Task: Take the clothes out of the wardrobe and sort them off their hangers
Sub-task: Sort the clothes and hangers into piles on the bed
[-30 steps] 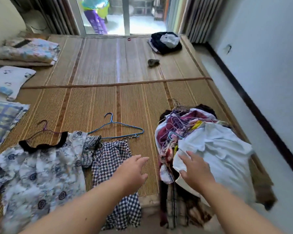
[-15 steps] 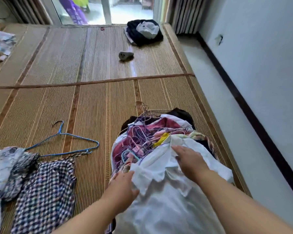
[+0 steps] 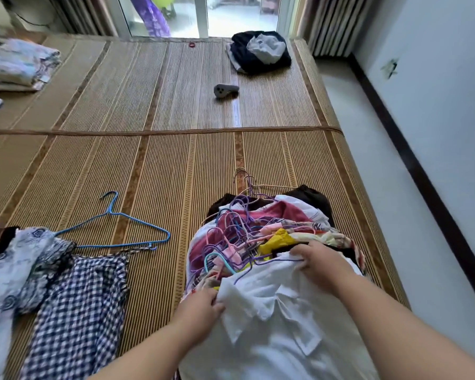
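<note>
A heap of clothes on tangled purple and pink hangers (image 3: 239,237) lies on the straw mat in front of me. On top of it is a white collared shirt (image 3: 274,325). My left hand (image 3: 198,311) grips the shirt's left shoulder edge. My right hand (image 3: 321,264) clutches its upper edge, where a purple wire hanger (image 3: 283,261) pokes out. To the left lie a checked garment (image 3: 77,311) and a blue-patterned white garment (image 3: 8,272), both off their hangers, with a bare blue hanger (image 3: 121,229) beside them.
The straw mat (image 3: 148,165) covers the floor. A grey controller (image 3: 225,90) and a dark bundle with white cloth (image 3: 261,52) lie farther back. Folded bedding (image 3: 17,64) sits at the far left. A white wall with a dark skirting strip (image 3: 412,171) runs along the right.
Both hands went from hovering over the mat and pile to gripping the white shirt. The right hand slid up to the shirt's top edge, and my view swung right over the pile.
</note>
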Available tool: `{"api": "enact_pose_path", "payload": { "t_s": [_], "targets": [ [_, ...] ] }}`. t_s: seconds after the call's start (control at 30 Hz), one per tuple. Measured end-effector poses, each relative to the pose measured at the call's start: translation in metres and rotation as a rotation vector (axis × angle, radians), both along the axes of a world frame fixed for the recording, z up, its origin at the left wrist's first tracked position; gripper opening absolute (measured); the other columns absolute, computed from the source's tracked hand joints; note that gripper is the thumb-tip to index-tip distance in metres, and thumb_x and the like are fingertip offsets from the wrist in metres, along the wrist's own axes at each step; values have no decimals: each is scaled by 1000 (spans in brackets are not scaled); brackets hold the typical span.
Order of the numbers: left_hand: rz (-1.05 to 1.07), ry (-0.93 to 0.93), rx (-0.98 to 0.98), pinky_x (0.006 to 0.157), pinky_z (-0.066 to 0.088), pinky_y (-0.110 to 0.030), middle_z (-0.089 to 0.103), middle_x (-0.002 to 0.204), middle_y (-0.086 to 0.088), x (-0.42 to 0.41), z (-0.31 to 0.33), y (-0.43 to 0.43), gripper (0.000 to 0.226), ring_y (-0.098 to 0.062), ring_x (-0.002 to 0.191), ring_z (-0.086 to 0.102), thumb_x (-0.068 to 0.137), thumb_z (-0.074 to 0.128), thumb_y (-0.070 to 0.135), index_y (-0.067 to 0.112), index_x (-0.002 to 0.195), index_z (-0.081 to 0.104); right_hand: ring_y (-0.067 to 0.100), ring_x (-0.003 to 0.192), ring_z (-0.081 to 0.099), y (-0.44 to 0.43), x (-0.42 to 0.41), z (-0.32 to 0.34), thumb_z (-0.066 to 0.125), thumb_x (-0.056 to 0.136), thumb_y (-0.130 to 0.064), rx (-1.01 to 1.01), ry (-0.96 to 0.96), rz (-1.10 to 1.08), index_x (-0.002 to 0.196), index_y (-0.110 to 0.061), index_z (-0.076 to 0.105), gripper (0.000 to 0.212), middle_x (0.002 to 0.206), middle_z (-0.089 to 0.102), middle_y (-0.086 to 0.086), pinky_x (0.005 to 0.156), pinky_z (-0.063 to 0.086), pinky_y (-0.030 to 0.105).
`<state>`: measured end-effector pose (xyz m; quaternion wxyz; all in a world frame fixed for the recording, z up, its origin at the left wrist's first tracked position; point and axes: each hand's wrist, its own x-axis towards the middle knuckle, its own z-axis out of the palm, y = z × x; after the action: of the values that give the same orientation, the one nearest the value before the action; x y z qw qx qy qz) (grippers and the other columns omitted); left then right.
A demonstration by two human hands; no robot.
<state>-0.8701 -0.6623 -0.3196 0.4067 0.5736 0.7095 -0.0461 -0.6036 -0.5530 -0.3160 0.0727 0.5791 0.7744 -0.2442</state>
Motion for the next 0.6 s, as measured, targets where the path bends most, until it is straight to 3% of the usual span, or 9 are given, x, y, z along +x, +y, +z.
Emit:
{"api": "enact_pose_path", "payload": {
  "t_s": [0.1, 0.27, 0.37, 0.5, 0.6],
  "targets": [
    [40, -89, 85, 78, 44, -28, 66, 112, -2, -8, 32, -11, 21, -23, 104, 58, 95, 50, 28, 21, 111, 61, 27, 94, 56, -25, 3, 43, 58, 88, -20, 125, 80, 10, 101, -28, 70, 19, 98, 54, 4, 69, 34, 25],
    [107, -196, 206, 74, 42, -27, 67, 105, 3, -40, 97, -47, 17, -18, 95, 59, 95, 51, 26, 26, 108, 61, 23, 96, 57, -62, -28, 136, 47, 95, -20, 162, 31, 49, 99, -32, 67, 24, 113, 60, -3, 72, 42, 28],
    [131, -183, 301, 73, 39, -29, 66, 104, 1, -84, 140, -72, 17, -20, 96, 58, 95, 51, 27, 23, 107, 61, 15, 94, 55, -83, -74, 198, 50, 93, -20, 207, 62, 91, 93, -34, 68, 23, 116, 62, -7, 69, 37, 21],
    [179, -165, 417, 70, 42, -32, 65, 93, 4, -166, 198, -111, 14, -19, 87, 58, 94, 49, 30, 25, 98, 62, 17, 80, 57, -114, -156, 272, 52, 85, -9, 196, 124, 130, 86, -32, 69, 29, 101, 66, -2, 60, 41, 23],
    [221, -120, 518, 57, 35, -27, 60, 77, 8, -238, 235, -147, 13, -17, 76, 56, 93, 51, 31, 25, 83, 57, 15, 76, 58, -138, -227, 314, 54, 82, -11, 196, 122, 210, 83, -39, 67, 31, 92, 67, -5, 60, 42, 24]
  ]
}}
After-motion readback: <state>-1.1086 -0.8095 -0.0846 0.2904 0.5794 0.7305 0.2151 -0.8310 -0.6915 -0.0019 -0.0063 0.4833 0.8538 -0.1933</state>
